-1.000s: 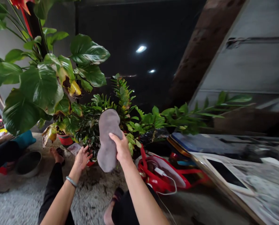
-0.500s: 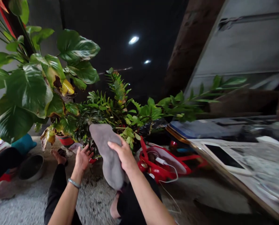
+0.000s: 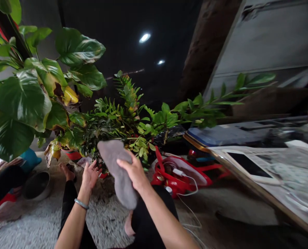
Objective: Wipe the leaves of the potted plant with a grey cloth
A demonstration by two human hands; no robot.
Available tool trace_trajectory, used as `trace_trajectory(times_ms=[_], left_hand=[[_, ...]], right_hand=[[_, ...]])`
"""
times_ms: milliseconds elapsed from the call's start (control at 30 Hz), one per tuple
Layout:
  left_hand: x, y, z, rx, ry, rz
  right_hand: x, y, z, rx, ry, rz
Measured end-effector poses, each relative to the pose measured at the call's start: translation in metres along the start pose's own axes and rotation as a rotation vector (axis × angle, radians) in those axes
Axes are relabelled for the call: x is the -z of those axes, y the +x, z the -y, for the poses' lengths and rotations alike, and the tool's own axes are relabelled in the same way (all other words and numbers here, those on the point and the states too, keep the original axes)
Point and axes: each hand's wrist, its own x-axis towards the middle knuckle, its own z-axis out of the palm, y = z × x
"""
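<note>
In my right hand (image 3: pixel 133 170) is a grey plush insole-shaped piece (image 3: pixel 117 166), long and soft-looking, narrower at its middle. My thumb lies across its upper face while the fingers go behind it, partly out of sight. The piece slants in front of my body, its far end near the potted plants. To its left, my left hand (image 3: pixel 90 175) is raised palm up with the fingers spread, holding nothing and apart from the piece. A pale bangle (image 3: pixel 81 204) circles my left wrist.
Leafy plants (image 3: pixel 133 121) spread across the front. At right, a table (image 3: pixel 247 186) bears a white phone or tablet (image 3: pixel 249 166). Beneath its edge sits a red bag (image 3: pixel 169 183) with a white cable. A metal bowl (image 3: pixel 37 186) stands left, beside another person's dark-clothed leg (image 3: pixel 3 183).
The view has shifted slightly, and the plants sit a little further left and higher. My right hand keeps hold of the grey piece; my left hand stays open.
</note>
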Motion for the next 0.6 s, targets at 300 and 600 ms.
trace_trajectory(times_ms=[300,600], left_hand=[[-0.012,-0.005,-0.001,-0.014,0.040,0.025],[-0.012,0.004,0.009,-0.003,0.051,-0.002]], right_hand=[[-0.012,0.018,-0.037,-0.216,0.024,-0.111],[0.016,0.007,0.016,0.090,0.047,-0.148]])
